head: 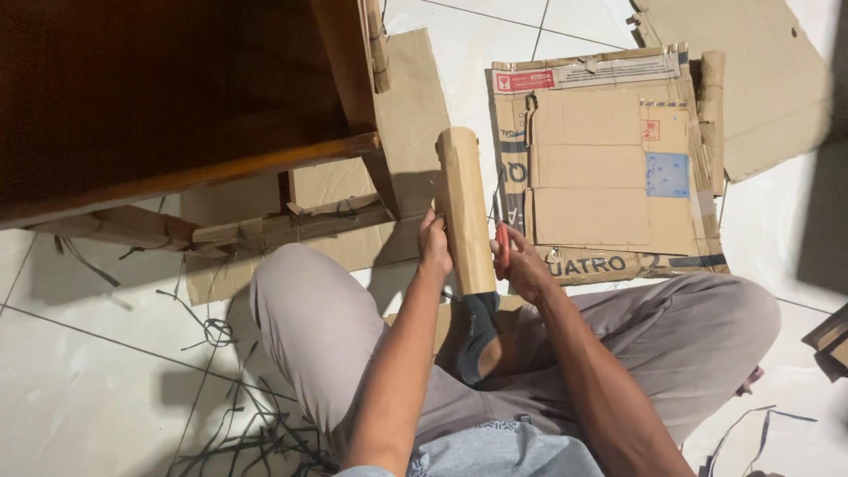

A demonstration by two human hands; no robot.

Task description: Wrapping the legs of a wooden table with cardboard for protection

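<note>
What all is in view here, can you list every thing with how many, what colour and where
Cardboard roll: one, tan, upright in the middle, held between both hands.
Red-handled tool: one, red, in the right hand beside the roll; its kind is unclear.
Flattened cardboard box: one, brown with printed labels, on the floor at upper right.
Plain cardboard sheet: one, brown, top right corner.
Wooden furniture: one piece, dark brown, upper left.
Cardboard pieces: several, brown, under and beside the furniture.
Strips: many, dark, thin, strewn on the floor at lower left.
Tiled floor: white, all around.
Trousers: grey, on the seated person's legs.
Left hand: grip on the roll's left side.
Right hand: at the roll's right side, holding the tool.
</note>
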